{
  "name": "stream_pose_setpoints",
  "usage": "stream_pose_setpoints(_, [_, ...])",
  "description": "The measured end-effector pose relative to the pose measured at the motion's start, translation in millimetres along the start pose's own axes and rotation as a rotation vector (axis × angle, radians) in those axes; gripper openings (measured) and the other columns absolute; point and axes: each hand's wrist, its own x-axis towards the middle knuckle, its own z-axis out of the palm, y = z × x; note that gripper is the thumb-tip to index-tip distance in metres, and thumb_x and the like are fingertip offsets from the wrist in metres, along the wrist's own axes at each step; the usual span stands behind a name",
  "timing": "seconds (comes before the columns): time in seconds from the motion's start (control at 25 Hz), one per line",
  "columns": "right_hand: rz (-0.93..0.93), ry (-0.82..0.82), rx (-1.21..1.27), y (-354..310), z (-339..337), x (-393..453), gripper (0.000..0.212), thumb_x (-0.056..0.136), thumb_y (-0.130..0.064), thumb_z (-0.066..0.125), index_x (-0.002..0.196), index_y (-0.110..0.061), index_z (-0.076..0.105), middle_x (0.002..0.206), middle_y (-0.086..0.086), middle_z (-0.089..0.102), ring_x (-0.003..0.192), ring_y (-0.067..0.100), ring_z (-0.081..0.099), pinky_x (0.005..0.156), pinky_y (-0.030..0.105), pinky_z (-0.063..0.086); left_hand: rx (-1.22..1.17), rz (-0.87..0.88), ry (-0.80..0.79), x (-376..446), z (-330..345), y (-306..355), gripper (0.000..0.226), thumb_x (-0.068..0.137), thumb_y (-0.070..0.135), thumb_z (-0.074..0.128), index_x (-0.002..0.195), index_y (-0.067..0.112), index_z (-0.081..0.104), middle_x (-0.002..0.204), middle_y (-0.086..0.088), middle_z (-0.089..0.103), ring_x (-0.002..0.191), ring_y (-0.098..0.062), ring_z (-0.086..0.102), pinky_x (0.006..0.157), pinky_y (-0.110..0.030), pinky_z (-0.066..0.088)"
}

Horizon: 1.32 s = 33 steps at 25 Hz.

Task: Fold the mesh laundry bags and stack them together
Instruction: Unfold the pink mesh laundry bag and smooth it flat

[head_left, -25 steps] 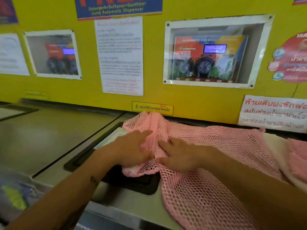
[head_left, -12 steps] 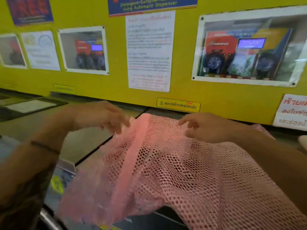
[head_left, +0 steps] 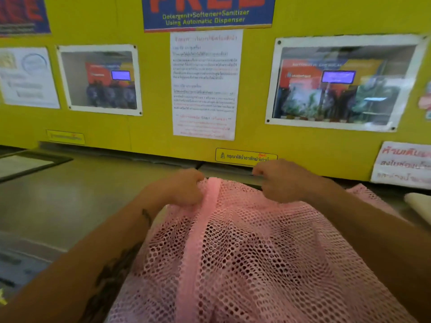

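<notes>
A pink mesh laundry bag is lifted in front of me, its netting draped down toward the camera between my forearms. A solid pink band runs down its middle. My left hand grips the bag's top edge left of the band, fingers curled into the mesh. My right hand grips the same edge on the right, fingers curled. More pink mesh lies on the machine top behind my right forearm.
Grey washer tops stretch to the left, with a dark-framed lid at the far left. A yellow wall panel with posters and notices stands close behind. A pale folded item lies at the right edge.
The bag went from lying flat on the machine top under both hands to being held up by its top edge. Both hands moved away from me toward the wall and now grip the edge.
</notes>
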Motion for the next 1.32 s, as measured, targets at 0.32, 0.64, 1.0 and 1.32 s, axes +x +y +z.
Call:
stream_pose_setpoints(0.32, [0.076, 0.311, -0.128, 7.9, 4.4, 18.8, 0.035, 0.081, -0.028, 0.063, 0.115, -0.021, 0.058, 0.114, 0.007, 0.060, 0.109, 0.030, 0.057, 0.088, 0.043, 0.049, -0.091, 0.368, 0.706, 44.7, -11.3, 8.7, 0.010, 0.071, 0.023, 0.058, 0.079, 0.023, 0.052, 0.086, 0.001, 0.055, 0.085, -0.029, 0.055, 0.067, -0.036, 0.038])
stream_pose_setpoints(0.64, [0.079, -0.008, 0.182, 30.1, -4.0, 14.5, 0.051, 0.097, -0.032, 0.052, 0.146, -0.021, 0.042, 0.152, 0.005, 0.042, 0.134, 0.025, 0.043, 0.108, 0.036, 0.035, -0.077, -0.096, -0.041, 28.8, 18.5, -6.7, 0.108, 0.076, 0.062, 0.058, 0.150, 0.032, -0.014, 0.161, -0.014, -0.006, 0.148, -0.039, 0.000, 0.115, -0.061, 0.018])
stream_pose_setpoints(1.0, [0.025, -0.273, -0.035, 18.1, 11.5, 36.6, 0.062, 0.095, -0.053, 0.047, 0.147, -0.021, 0.040, 0.157, 0.001, 0.036, 0.141, 0.022, 0.036, 0.115, 0.043, 0.028, 0.317, -0.097, -0.466, -14.7, -14.0, -10.3, 0.100, 0.076, 0.077, 0.049, 0.152, 0.022, 0.015, 0.160, -0.007, 0.024, 0.139, -0.029, 0.035, 0.117, -0.046, 0.026])
stream_pose_setpoints(1.32, [0.005, -0.228, 0.116, 20.7, 47.3, 48.0, 0.068, 0.094, -0.051, 0.047, 0.153, -0.023, 0.027, 0.163, 0.001, 0.022, 0.149, 0.020, 0.021, 0.120, 0.036, 0.017, 0.112, 0.060, -0.217, 18.7, 19.0, 6.7, 0.103, 0.074, 0.081, 0.043, 0.153, 0.030, 0.002, 0.164, -0.010, 0.005, 0.149, -0.032, 0.013, 0.118, -0.055, 0.018])
